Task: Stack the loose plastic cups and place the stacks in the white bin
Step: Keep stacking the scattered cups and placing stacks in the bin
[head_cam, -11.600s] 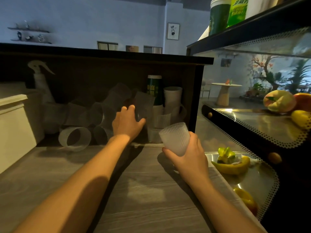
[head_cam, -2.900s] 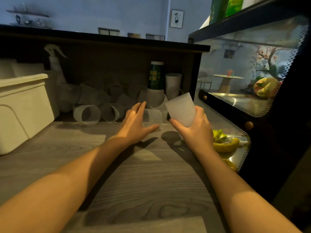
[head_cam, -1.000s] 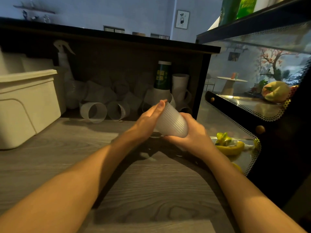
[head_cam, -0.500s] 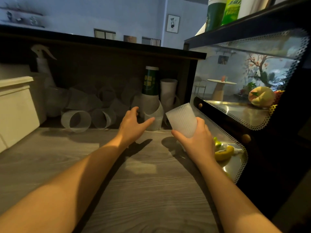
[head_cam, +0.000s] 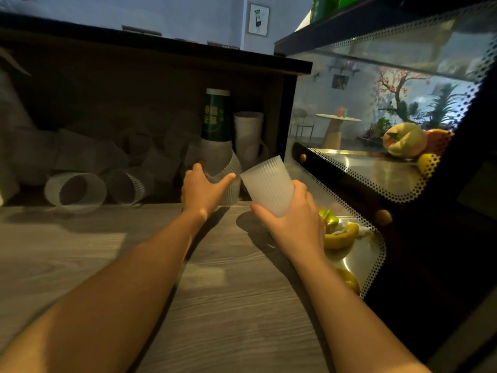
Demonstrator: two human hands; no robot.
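My right hand grips a stack of ribbed translucent cups, mouth up and tilted left, above the wooden counter. My left hand reaches under the dark shelf, its spread fingers and thumb around a ribbed cup that stands beneath a tall green cup. Several loose clear cups lie on their sides in the shadow, two nearest at the shelf front. The white bin is out of view.
A tall white paper cup stands right of the green one. A glass display case with fruit and metal trays borders the counter on the right. The dark shelf top overhangs the cups.
My left hand has gone further forward, from hovering near the ribbed cup to wrapping around it. The right hand still holds the stack in about the same place. The view shifted right, hiding the bin.
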